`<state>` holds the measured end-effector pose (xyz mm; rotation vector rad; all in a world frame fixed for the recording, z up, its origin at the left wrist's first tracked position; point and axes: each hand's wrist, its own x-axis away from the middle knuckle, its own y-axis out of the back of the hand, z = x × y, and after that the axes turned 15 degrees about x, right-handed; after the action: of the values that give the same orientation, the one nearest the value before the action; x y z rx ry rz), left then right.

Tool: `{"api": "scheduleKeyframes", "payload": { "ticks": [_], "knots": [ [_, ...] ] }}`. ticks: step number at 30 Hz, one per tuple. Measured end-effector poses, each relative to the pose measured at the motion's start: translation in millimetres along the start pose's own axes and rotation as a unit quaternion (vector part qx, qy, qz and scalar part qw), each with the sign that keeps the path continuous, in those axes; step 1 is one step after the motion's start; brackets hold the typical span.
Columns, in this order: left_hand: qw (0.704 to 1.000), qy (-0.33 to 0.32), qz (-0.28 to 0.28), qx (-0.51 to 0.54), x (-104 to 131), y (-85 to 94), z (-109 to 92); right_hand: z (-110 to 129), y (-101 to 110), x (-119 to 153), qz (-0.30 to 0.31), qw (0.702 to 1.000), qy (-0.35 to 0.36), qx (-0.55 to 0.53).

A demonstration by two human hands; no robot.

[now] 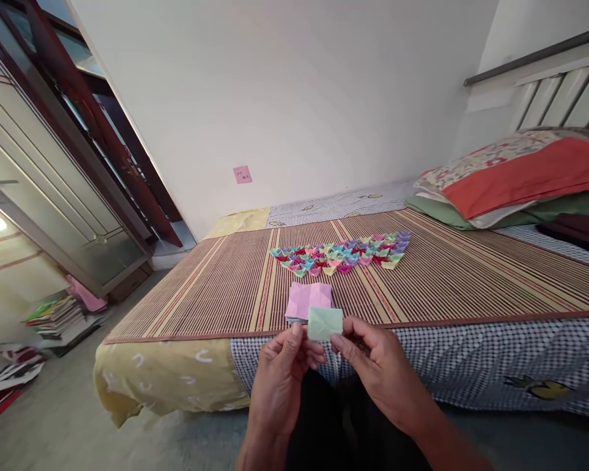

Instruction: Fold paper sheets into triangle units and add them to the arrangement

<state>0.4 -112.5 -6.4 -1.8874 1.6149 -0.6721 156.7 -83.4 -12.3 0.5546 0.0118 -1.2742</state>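
A pale green folded sheet of paper (325,323) is held up above my lap, with faint crease lines across it. My left hand (285,363) pinches its lower left edge between thumb and fingers. At its right side, my right hand (375,360) grips the lower corner the same way. Just behind the folded paper lies a stack of creased paper squares (308,297), pink on top with bluish sheets beneath. Farther back, several rows of small folded paper boats (343,254) stand close together in many colours.
A striped bamboo mat (216,288) covers the bed, over a checked sheet (481,356). Pillows (525,173) are piled at the right. A pink note (242,174) is stuck to the wall. Books (59,317) lie stacked on the floor by the door (44,157).
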Motion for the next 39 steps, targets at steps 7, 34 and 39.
{"api": "scheduleKeyframes", "payload": {
  "ticks": [7, 34, 39],
  "knots": [
    [1.000, -0.005, -0.010, -0.007, -1, -0.3, 2, 1, 1, -1, 0.016, 0.999, -0.003, -0.036],
    [0.984, -0.078, 0.006, -0.158, 3, -5.4, 5, 1, -19, -8, -0.035, 0.968, -0.080, -0.234],
    [0.980, -0.084, 0.021, -0.181, 6, -6.8, 3, -1, -26, -6, -0.007, 0.964, -0.072, -0.257]
  ]
}}
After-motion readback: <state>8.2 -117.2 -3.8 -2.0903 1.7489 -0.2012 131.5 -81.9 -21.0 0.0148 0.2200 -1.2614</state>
